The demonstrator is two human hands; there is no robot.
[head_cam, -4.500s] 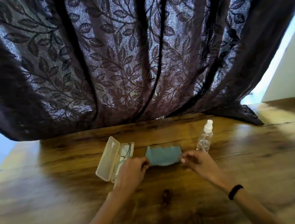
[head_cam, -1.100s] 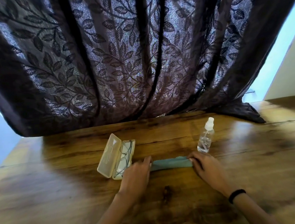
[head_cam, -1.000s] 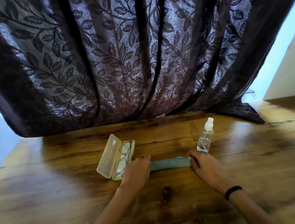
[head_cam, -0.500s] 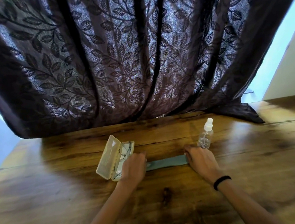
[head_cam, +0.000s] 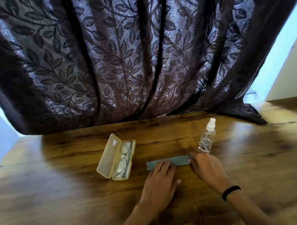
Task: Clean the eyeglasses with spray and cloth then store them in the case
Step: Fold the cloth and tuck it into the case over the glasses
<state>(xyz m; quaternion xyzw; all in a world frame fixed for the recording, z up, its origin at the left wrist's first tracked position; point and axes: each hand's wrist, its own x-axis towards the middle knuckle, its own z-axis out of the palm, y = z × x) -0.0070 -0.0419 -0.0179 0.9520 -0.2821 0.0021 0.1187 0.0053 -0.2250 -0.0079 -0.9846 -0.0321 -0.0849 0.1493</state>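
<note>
The blue-grey cloth (head_cam: pixel 178 159) lies folded into a narrow strip on the wooden counter (head_cam: pixel 61 191). Both hands press it with flat, straight fingers: left hand (head_cam: pixel 161 181) on its middle, right hand (head_cam: pixel 205 168) on its right end. The eyeglasses (head_cam: pixel 124 159) lie in the open cream case (head_cam: pixel 108 156) to the left; the clear spray bottle (head_cam: pixel 206 139) stands upright just behind the right hand

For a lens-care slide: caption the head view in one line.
Left hand and right hand press a folded cloth flat; eyeglasses lie in the open case, spray bottle upright nearby.
</note>
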